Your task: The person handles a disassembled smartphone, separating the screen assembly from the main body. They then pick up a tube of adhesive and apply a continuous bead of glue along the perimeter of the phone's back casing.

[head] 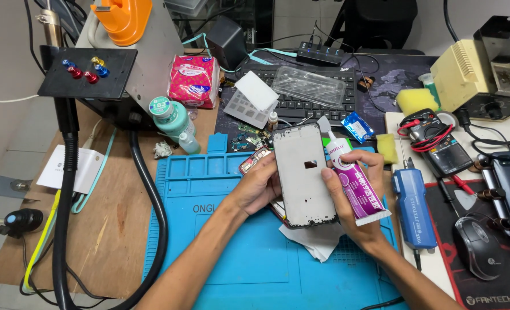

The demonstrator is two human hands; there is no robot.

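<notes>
My left hand (259,185) holds a grey phone frame (302,175) from its left side, tilted upright over the blue work mat (220,252). The frame has a small dark cut-out near its middle and black residue along its lower edge. My right hand (355,198) grips a white and purple glue tube (355,186), its nozzle pointing up beside the frame's right edge. A second phone part (254,161) peeks out behind the frame. White tissue (318,241) lies under the frame.
A black keyboard (301,106) and clear plastic tray (308,86) lie behind. A blue handheld tool (413,209), multimeter (438,140), mouse (476,247) and yellow sponges (415,100) sit to the right. Green bottles (172,117), a pink tissue pack (193,80) and a black hose (152,195) stand on the left.
</notes>
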